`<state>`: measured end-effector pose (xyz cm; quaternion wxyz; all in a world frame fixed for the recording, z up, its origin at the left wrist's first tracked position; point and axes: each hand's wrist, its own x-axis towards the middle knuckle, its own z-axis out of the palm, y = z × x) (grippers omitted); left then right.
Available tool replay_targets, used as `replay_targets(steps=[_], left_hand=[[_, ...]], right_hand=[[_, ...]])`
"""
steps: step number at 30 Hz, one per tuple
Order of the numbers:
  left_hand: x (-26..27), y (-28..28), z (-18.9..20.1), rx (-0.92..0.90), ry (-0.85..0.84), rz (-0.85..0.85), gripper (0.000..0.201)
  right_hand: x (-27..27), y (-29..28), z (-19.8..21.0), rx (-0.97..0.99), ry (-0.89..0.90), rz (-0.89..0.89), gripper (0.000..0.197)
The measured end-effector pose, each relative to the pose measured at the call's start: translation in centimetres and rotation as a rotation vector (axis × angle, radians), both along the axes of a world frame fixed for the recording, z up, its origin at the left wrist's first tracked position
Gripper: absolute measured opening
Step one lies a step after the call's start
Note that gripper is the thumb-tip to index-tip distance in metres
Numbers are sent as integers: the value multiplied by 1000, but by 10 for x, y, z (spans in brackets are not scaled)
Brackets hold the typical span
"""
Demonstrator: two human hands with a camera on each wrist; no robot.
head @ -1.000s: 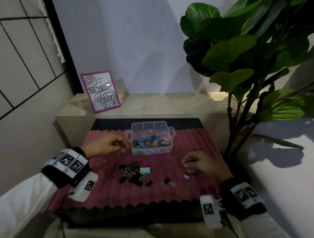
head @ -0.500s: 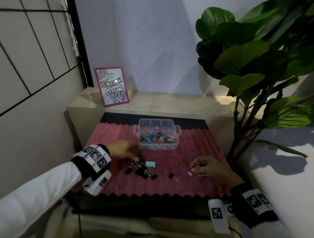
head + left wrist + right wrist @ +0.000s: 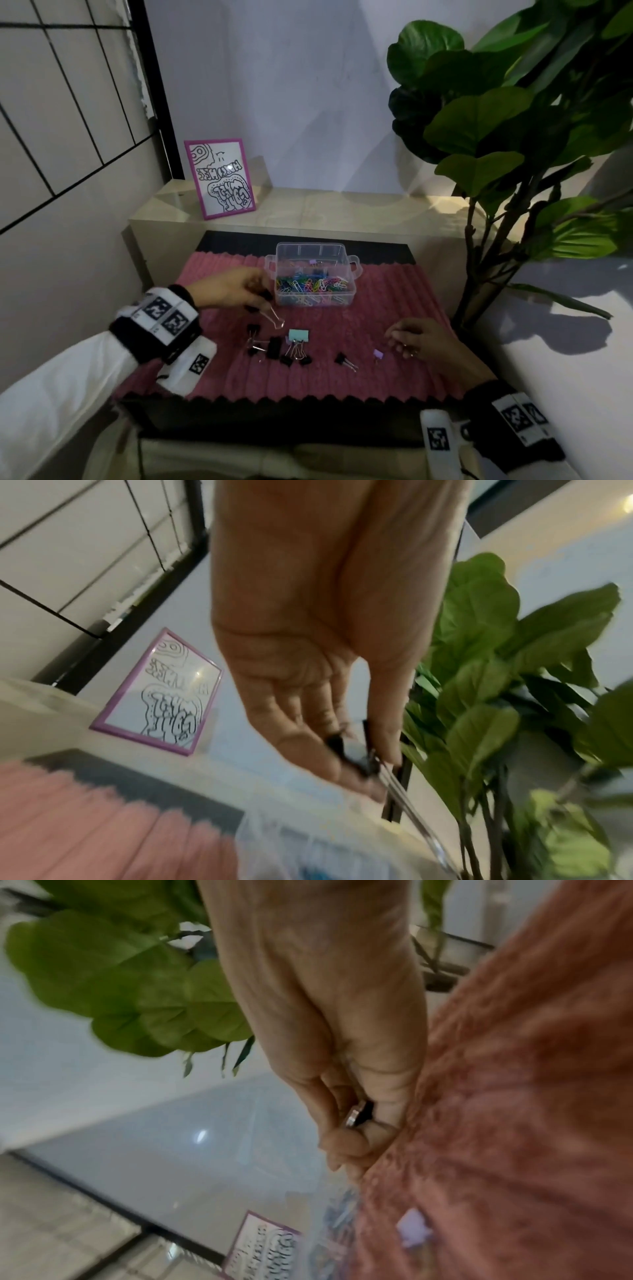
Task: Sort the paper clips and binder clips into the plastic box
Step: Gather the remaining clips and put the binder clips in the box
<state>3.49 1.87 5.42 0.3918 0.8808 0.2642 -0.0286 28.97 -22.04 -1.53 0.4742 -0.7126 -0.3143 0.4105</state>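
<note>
A clear plastic box (image 3: 313,274) with small side handles stands on a ribbed pink mat (image 3: 394,329), and everything below is placed from it. Its near compartment holds a tangle of coloured wire paper clips (image 3: 313,286); the far compartment holds a few small clips, too dim to tell apart.

Just beside the box's left wall, the left hand (image 3: 233,291) is raised off the mat, its fingers (image 3: 329,753) pinching a black binder clip (image 3: 265,298) by the body, the silver wire handles hanging down and toward the box's near left corner.

Nearer the viewer than the box lie loose binder clips: a cluster of black ones (image 3: 274,347) around a mint-green one (image 3: 298,335), a lone black one (image 3: 342,359) and a small lilac one (image 3: 377,354).

The right hand (image 3: 419,339) rests on the mat near-right of the box, fingers loosely curled and holding nothing, just beside the lilac clip. Bare mat lies between this hand and the box. Behind the box the mat meets a black bench (image 3: 239,240) strip.
</note>
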Motion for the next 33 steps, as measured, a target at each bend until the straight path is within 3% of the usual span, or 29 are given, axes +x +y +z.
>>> replay_targets(steps=[3,5,10,13,18,24,27,30,33], left_hand=[[1,16,35,-26,-196,176,7],[16,33,49,-22,-276,283,3],[75,59,43,-26,-167,294,24],[99,65,22,61,-71,239,43],[101,71,-1,11,-1,153,58],[38,63,21,-70,-154,117,51],[-8,51,32,-134,-107,31,38],[-49,37,29,-150,-44,-2,27],[-70,20,11,-8,26,-2,23]], right_hand=[[3,11,6,134,389,-92,35],[6,27,21,209,573,-65,32],[22,84,56,204,619,94,20],[25,113,67,114,480,241,19],[23,146,69,72,251,100,23],[27,184,62,-85,-86,181,17],[25,202,65,-114,-331,220,11],[18,214,63,-180,-551,280,20],[10,214,62,-220,-631,335,24]])
